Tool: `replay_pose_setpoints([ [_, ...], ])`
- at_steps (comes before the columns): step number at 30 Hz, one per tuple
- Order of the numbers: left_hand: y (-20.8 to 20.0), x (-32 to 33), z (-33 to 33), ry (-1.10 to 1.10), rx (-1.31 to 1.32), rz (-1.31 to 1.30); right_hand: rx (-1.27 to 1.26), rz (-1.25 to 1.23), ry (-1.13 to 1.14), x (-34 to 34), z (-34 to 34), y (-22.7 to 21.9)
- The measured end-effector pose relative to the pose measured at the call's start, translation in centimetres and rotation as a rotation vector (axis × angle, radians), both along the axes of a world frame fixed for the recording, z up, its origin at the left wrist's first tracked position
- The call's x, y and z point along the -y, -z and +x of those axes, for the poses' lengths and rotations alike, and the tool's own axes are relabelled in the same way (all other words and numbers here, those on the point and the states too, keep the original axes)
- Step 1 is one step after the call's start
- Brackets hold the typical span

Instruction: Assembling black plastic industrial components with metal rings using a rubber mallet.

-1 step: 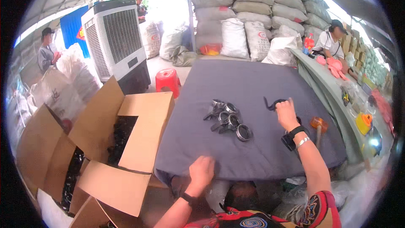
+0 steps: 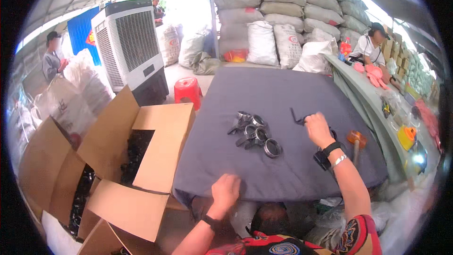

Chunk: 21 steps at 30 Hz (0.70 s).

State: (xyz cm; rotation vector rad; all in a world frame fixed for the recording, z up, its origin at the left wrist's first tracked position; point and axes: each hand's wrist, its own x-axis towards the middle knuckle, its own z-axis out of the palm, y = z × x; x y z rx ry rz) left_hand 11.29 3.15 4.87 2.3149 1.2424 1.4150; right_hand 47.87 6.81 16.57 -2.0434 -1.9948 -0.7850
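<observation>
My right hand [image 2: 318, 130] is out over the grey cloth-covered table [image 2: 264, 89], its fingers closed on a small black angled part [image 2: 297, 117]. Left of it lies a pile of black and silver ring-shaped parts [image 2: 254, 134]. My left hand [image 2: 225, 191] rests palm down on the table's near edge, holding nothing. A black object [image 2: 323, 159] lies on the cloth under my right wrist.
Open cardboard boxes [image 2: 160, 132] holding black parts stand at the left. An orange-handled tool [image 2: 356, 139] lies by the table's right edge. Behind are a red stool [image 2: 188, 89], a large air cooler [image 2: 130, 42], stacked sacks [image 2: 283, 14] and other people.
</observation>
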Motion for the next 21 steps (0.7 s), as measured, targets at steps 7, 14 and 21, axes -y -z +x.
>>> replay_pose_setpoints([
  [7, -2.7, 2.4, -0.8, 0.143, 0.288, -0.201, -0.957, -0.553, -0.519, 7.0, -11.2, -0.9],
  [14, -4.1, 5.1, -0.4, 0.474, -0.098, -0.273, -1.254, -1.041, -0.665, 9.5, -13.4, 2.2],
  [21, -2.3, 6.3, -1.9, 0.839, 0.420, -1.164, -1.269, -0.656, -0.758, 9.5, -13.4, 6.1],
])
